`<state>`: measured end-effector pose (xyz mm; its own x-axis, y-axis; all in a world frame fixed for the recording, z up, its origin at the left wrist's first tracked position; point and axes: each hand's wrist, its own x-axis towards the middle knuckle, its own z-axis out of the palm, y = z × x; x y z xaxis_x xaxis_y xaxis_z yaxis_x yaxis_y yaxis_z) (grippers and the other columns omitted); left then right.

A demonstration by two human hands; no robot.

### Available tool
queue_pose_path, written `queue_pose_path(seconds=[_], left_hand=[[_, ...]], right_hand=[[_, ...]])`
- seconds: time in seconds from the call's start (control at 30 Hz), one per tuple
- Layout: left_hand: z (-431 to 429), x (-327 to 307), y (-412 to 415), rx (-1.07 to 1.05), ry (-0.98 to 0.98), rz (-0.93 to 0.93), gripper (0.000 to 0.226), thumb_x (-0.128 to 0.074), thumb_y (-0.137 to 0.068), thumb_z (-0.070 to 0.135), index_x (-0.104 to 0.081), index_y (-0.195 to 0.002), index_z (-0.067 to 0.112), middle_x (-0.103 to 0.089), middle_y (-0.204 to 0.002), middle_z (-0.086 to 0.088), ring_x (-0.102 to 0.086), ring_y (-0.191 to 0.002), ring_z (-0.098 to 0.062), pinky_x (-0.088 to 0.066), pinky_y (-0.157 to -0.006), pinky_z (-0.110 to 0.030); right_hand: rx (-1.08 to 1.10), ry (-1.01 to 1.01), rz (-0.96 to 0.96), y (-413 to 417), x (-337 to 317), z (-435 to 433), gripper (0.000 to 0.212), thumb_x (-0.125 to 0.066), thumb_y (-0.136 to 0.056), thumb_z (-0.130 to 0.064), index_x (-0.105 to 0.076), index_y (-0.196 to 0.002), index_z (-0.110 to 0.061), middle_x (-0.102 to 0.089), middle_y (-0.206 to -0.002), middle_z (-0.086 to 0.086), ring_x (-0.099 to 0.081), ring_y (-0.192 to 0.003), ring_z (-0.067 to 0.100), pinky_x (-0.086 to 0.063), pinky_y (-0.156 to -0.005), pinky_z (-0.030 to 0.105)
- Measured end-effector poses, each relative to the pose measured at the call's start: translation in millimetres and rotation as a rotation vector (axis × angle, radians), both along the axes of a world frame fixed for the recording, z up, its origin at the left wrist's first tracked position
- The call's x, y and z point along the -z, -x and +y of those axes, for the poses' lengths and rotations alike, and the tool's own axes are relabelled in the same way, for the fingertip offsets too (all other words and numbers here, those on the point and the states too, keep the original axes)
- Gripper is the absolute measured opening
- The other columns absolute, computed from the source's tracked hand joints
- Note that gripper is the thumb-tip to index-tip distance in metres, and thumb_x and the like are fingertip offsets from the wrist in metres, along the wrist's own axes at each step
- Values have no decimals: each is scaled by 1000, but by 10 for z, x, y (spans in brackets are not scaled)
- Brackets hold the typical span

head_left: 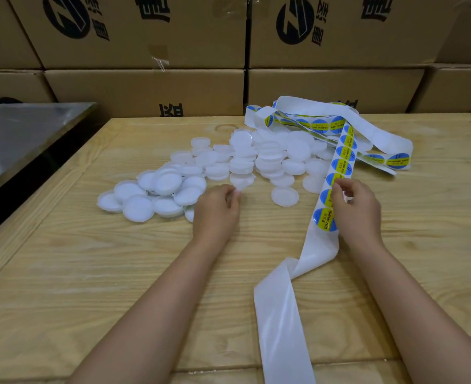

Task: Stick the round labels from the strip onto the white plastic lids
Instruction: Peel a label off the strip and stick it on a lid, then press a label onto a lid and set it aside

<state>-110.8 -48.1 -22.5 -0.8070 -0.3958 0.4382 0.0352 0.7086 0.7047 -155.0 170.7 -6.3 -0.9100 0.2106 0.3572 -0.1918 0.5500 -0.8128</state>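
Glossy label strip (339, 164) pinched by right hand (357, 209); left hand (217, 209) pinches a round white plastic lid (242, 178).

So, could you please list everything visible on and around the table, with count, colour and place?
lids: several dozen, white, loose pile at mid table.
strip: one, white, from the table's near edge to a loose coil at far right.
labels: many, round, blue and yellow, on the strip's far part.
table: one, light wood, under everything.
boxes: several, brown with black print, stacked behind the table.
metal surface: one, grey, at left.
left hand: one, appears to pinch a lid at the pile's near edge.
right hand: one, pinches the strip beside a label.
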Motion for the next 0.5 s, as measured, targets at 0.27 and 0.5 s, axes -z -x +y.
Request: queue_pose_path(seconds=[0.27, 0.5], left_hand=[[-75, 46, 40, -163, 385, -205, 20, -51, -88, 20, -65, -82, 6, -65, -86, -7, -57, -80, -26, -38, -64, -32], [-24, 68, 40, -238, 672, -292, 26, -39, -92, 26, -44, -69, 15, -62, -81, -3, -40, -72, -20, -27, -81, -35]], right_hand=[[28, -138, -159, 72, 42, 76, 38, -49, -93, -19, -53, -129, -8, -61, -115, 20, -43, -120, 34, -32, -105, 44], [28, 30, -317, 89, 79, 68, 48, -58, -88, -23, -45, -134, -14, -59, -123, 7, -45, -123, 33, -39, -101, 48]])
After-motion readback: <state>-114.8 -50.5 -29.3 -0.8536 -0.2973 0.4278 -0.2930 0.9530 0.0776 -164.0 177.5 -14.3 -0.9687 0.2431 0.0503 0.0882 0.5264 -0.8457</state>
